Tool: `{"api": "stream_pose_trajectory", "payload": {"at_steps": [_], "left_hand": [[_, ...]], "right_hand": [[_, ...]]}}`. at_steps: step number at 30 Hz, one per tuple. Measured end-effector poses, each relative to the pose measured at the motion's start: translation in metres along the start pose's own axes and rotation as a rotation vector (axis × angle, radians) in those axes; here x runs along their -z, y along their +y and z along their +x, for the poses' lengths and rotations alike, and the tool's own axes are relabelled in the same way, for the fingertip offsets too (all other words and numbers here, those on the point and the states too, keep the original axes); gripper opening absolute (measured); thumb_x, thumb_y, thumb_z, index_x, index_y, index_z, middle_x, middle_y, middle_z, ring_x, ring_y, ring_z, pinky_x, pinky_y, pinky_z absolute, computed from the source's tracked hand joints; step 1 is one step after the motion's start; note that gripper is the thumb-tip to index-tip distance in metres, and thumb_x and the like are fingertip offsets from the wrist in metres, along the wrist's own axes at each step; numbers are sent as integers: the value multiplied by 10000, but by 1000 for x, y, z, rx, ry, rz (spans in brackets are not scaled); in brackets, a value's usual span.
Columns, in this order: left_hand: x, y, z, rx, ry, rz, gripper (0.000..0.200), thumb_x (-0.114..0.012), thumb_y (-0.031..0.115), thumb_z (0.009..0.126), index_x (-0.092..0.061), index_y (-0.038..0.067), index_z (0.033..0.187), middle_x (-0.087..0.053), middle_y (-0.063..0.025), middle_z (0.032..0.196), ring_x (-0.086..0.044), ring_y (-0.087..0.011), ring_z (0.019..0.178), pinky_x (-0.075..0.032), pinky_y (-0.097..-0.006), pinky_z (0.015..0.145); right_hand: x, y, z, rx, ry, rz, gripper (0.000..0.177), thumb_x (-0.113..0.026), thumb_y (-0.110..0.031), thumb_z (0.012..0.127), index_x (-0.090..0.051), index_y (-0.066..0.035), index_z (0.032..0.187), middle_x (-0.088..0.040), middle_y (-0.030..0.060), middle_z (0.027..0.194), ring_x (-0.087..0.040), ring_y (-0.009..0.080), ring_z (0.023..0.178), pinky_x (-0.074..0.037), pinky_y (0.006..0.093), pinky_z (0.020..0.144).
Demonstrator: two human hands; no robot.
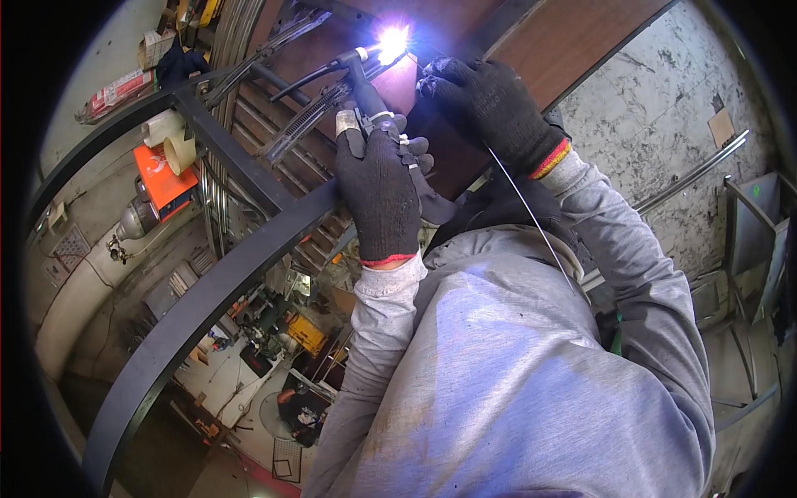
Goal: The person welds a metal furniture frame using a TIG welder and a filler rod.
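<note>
Left hand (378, 195), in a black glove, is raised with its fingers clamped round the welding torch (361, 79). The torch tip sits at a joint on the brown panel (573, 50), where a white arc (392, 37) burns. Right hand (490, 104), also gloved, is raised just beside the arc, fingers pinched on a thin filler rod (527, 207) that trails down over the grey sleeve.

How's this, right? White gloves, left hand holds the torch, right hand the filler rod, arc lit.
Wrong on colour: the head view shows black gloves. Otherwise yes: left hand holds the torch, right hand the filler rod, arc lit.
</note>
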State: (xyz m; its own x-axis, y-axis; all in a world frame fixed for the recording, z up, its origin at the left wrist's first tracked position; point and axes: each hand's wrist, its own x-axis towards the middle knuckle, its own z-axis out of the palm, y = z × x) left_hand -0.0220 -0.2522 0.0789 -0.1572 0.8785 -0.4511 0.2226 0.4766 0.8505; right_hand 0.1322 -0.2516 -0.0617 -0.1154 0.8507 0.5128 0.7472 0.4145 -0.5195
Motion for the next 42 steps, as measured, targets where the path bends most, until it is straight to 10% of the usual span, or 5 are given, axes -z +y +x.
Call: {"api": "stream_pose_trajectory", "payload": {"at_steps": [42], "left_hand": [[6,-2,0,36,-31,-65,374,-541,131,1029,-496,-64,1345,-692,-194,1168,-752,-229,838,-655,-340,650]], "right_hand": [[-4,0,0,-34,-71,-15,376,-722,-167,893,-740,-182,1269,-707,56,1276,-717,298,1055,-596,444,863]]}}
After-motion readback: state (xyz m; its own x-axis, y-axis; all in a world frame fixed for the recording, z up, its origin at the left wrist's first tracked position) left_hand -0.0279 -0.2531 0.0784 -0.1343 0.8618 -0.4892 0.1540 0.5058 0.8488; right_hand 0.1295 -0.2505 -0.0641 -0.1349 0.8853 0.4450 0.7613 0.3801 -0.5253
